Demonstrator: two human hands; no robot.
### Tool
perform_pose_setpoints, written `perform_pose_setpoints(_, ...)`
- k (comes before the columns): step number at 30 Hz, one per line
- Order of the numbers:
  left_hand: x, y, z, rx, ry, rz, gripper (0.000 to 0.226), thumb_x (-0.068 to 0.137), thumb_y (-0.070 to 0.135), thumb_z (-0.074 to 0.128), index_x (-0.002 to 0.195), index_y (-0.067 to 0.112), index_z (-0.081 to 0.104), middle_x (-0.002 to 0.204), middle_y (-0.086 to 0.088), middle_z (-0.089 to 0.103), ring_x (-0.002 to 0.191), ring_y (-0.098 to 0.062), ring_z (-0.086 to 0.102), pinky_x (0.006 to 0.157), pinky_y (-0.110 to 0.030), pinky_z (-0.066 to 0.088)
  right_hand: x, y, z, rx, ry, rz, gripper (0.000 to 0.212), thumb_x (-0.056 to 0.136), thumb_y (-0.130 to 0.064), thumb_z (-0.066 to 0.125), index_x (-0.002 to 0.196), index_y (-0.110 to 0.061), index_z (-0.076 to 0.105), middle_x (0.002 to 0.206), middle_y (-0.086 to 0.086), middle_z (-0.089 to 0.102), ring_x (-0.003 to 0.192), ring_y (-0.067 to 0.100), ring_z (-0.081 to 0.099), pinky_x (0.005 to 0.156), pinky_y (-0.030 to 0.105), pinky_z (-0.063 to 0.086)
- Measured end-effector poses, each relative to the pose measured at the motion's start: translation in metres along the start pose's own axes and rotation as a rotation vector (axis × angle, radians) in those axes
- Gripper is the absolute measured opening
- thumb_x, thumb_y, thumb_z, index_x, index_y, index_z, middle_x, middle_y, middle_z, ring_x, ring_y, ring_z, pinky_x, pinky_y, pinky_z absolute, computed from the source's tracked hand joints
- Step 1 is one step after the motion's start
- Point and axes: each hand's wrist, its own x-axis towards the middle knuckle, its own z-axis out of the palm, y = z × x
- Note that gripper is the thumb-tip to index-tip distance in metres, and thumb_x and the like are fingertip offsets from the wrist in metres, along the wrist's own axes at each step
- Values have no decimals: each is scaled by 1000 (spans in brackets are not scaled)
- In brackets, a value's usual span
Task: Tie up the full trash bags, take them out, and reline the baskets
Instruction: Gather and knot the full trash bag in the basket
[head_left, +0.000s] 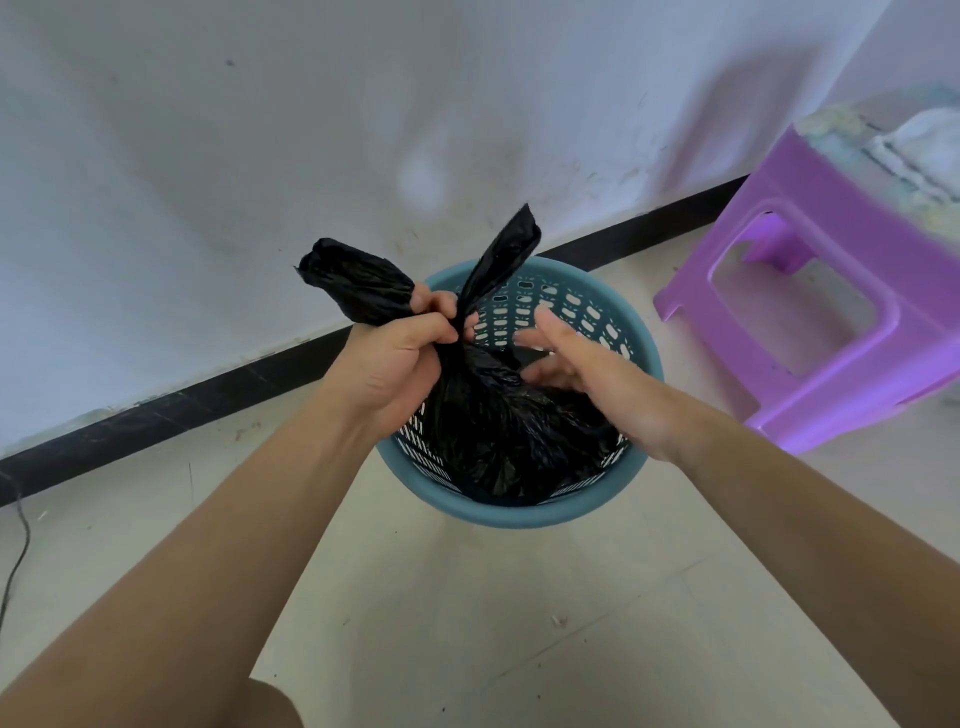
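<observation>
**Bag gathered at the neck, basket on the floor by the wall**

Cable (18, 540), thin and dark, trails down the floor (467, 623) at its far left edge, just below the black skirting (156, 415) that runs along the foot of the white wall (260, 130). Going right, the left hand (402, 358) is clamped in a fist around the gathered neck of the black trash bag (498, 426). Two loose ends of the bag stand up out of that fist: a thick bunched one leaning left and a narrower one rising up and to the right. The bag's body sits inside the blue perforated basket (519, 512), filling its near side, while the far inner wall of the basket shows bare. The basket stands upright on the floor, near the skirting at the floor's far edge.

The right hand (587, 364) hovers over the basket with its fingers (550, 322) spread apart and gripping nothing; whether the lower fingertips touch the bag cannot be told. Both forearms are bare and reach in from the near edge.

Further right, a purple plastic stool (810, 312) stands on the floor just beside the basket, apart from it. Pale crumpled cloth (914, 145) lies on its seat, blurred.
</observation>
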Motion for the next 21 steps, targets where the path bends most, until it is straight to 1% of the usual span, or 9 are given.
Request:
perform_pose_setpoints(2, -3, 2, -2, 85, -68, -12, 43, 74, -26, 35, 70, 17, 34, 76, -4, 50, 74, -23, 58, 75, -30, 51, 1, 1, 0, 79, 94, -108, 62, 66, -92, 51, 116, -56, 59, 112, -24, 69, 103, -7, 65, 99, 26, 47)
perform_pose_setpoints(4, -7, 1, 0, 164, -115, -51, 39, 71, -22, 41, 71, 17, 36, 79, -5, 53, 77, -24, 60, 78, -31, 52, -1, -3, 2, 238, 68, -198, 49, 75, -79, 59, 114, -51, 65, 112, -26, 70, 101, -9, 65, 84, 14, 52)
perform_pose_setpoints(6, -9, 0, 5, 176, -112, -106, 34, 70, -18, 43, 70, 15, 40, 83, -8, 57, 84, -26, 61, 84, -34, 54, 3, -9, 3, 363, 111, -251, 31, 91, -60, 58, 108, -38, 71, 111, -17, 73, 101, -2, 68, 88, 19, 53)
perform_pose_setpoints(8, -7, 0, 10, 100, -70, -147, 29, 70, -14, 39, 68, 14, 49, 91, -11, 61, 91, -27, 60, 82, -34, 56, 7, -17, 5, 490, 268, -301, 30, 101, -45, 49, 94, -24, 70, 106, -7, 75, 99, 9, 68, 95, 29, 52)
perform_pose_setpoints(11, -1, 2, 13, -9, -2, -125, 24, 71, -11, 41, 74, 12, 49, 107, -13, 56, 102, -28, 56, 88, -36, 54, 12, -21, 9, 770, 337, -332, 33, 107, -36, 41, 82, -19, 57, 96, 4, 74, 94, 17, 68, 87, 30, 53)
perform_pose_setpoints(13, 1, 2, 11, 116, -6, -51, 24, 87, -11, 49, 80, 12, 53, 105, -9, 59, 101, -24, 56, 93, -35, 51, 13, -21, 10, 906, 319, -302, 32, 107, -36, 38, 86, -18, 52, 94, 9, 75, 93, 22, 70, 87, 31, 55)
perform_pose_setpoints(15, 2, 2, 6, 428, 6, 78, 12, 93, 2, 58, 90, 12, 63, 101, -1, 65, 99, -15, 60, 93, -26, 50, 13, -21, 7, 947, 335, -277, 30, 107, -37, 38, 91, -17, 53, 93, 11, 75, 92, 24, 72, 88, 32, 56)
perform_pose_setpoints(18, 4, 5, -2, 600, 116, 162, 11, 85, 9, 73, 96, 11, 72, 88, 7, 71, 84, -7, 66, 76, -16, 49, 13, -18, 3, 914, 343, -269, 32, 106, -39, 40, 100, -15, 59, 97, 9, 76, 94, 22, 72, 93, 34, 55)
perform_pose_setpoints(21, 6, 5, -3, 320, 251, -11, 5, 81, 11, 76, 83, 12, 71, 70, 4, 63, 59, -7, 49, 53, -17, 40, 14, -13, 6, 852, 306, -248, 35, 105, -41, 43, 109, -14, 66, 101, 8, 77, 92, 17, 73, 87, 28, 56)
